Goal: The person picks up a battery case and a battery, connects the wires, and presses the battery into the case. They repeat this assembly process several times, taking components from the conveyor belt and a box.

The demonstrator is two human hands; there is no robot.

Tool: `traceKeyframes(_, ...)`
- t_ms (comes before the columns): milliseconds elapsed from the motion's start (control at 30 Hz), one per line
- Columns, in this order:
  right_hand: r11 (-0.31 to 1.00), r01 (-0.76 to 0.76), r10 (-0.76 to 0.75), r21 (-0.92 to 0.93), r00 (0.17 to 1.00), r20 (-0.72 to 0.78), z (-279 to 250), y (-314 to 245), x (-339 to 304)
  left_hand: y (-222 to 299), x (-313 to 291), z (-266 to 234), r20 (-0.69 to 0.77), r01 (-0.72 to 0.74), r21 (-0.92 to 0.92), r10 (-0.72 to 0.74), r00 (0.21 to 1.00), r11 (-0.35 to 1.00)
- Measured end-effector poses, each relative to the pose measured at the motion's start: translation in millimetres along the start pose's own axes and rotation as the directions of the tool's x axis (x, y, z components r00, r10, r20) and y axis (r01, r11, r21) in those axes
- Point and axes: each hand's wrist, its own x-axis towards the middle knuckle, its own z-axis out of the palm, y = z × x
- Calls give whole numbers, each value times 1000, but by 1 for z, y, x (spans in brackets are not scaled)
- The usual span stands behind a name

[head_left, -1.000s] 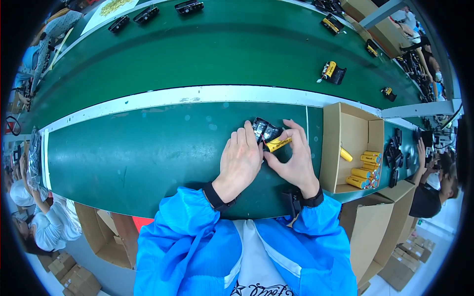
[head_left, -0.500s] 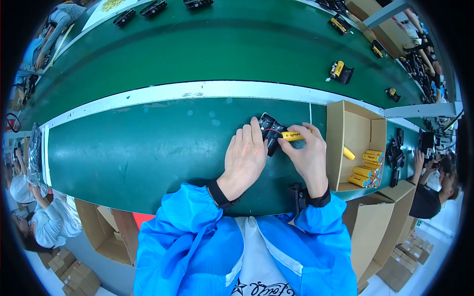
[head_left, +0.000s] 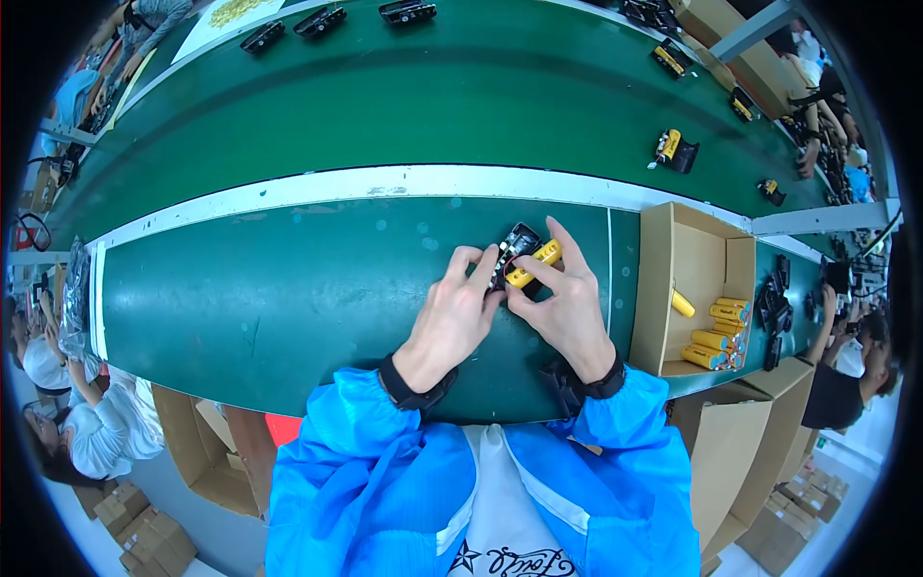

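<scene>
Battery (head_left: 536,263), yellow and cylindrical, was positioned over the 3 o'clock side of an open black housing (head_left: 520,237), its axis slanting toward 2 o'clock. Both parts were located over the green bench (head_left: 240,308). The right hand (head_left: 569,310) pinched the battery between thumb and finger, with another finger extended toward 12 o'clock. The left hand (head_left: 448,315) gripped the housing from its 8 o'clock side, fingers bent. At 3 o'clock, an open cardboard box (head_left: 652,279) contained further yellow cells (head_left: 709,341); black parts (head_left: 772,306) lay beyond it. Past the white rail (head_left: 385,182), a partly fitted unit (head_left: 677,152) lay at 2 o'clock, and three black casings (head_left: 320,21) at 11 o'clock.
</scene>
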Motion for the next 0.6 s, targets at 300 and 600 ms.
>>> traceKeyframes(300,993,-116,116,21,993,38,11,-16,0,-6,-8,-15,61,-164,271,153,986,949)
traceKeyframes(600,998,21,-17,62,998,-68,36,-6,-13,-14,3,-29,145,-271,348,234,961,898)
